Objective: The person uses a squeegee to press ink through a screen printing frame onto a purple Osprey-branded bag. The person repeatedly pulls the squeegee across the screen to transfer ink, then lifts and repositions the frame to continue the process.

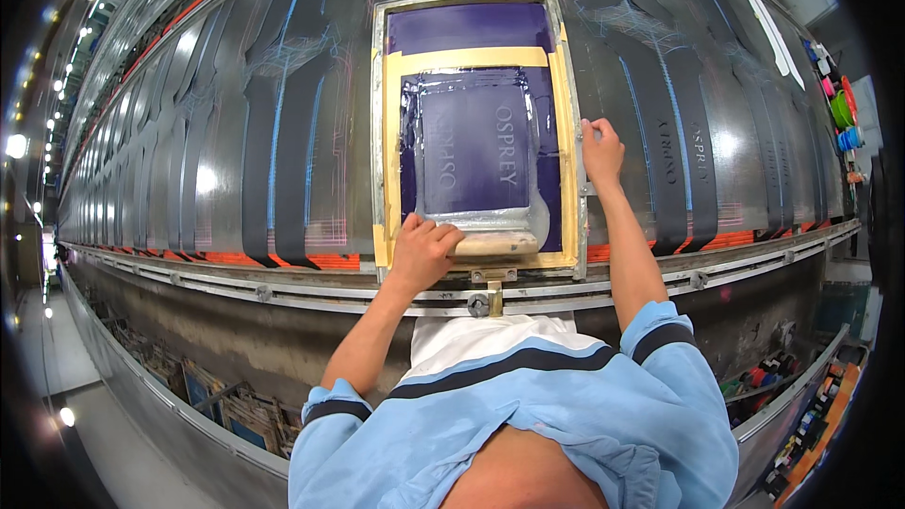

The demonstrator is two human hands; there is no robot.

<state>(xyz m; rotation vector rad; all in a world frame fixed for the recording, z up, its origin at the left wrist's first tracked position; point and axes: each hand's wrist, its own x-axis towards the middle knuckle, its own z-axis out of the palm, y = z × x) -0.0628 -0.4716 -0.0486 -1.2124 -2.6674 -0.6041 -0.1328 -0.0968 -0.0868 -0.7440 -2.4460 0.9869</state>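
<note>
A metal-framed printing screen (377, 132) lies flat on a long grey printing table (170, 132), its inner border masked with tan tape (467, 58) and its mesh a deep purple. At the near end of the screen sits a wooden-handled squeegee (495, 243), lying crosswise just inside the near edge of the frame, with a band of pale, silvery ink (471, 217) smeared along the mesh just beyond it. The left hand (424, 250) is closed over the left end of the squeegee handle, fingers curled down around the wood and knuckles up — a firm grip. The right hand (600, 151) is well apart from the squeegee, farther up the table, resting on the right rail of the screen frame with fingers bent over its edge, pressing on it rather than pinching. So the squeegee lies between the two forearms, under the left hand and nearer and to the left of the right hand. Dark fabric strips (273, 132) are laid out in rows across the table on both sides of the screen, running from the near edge to the far one. Along the near side runs a metal rail (283, 287) with a small bracket and knob (481, 303) right below the frame. At the far right, spools of coloured tape (842, 108) — green, blue, pink — stand beside the table. The person wears a light blue shirt with dark-banded sleeves (660, 335).
</note>
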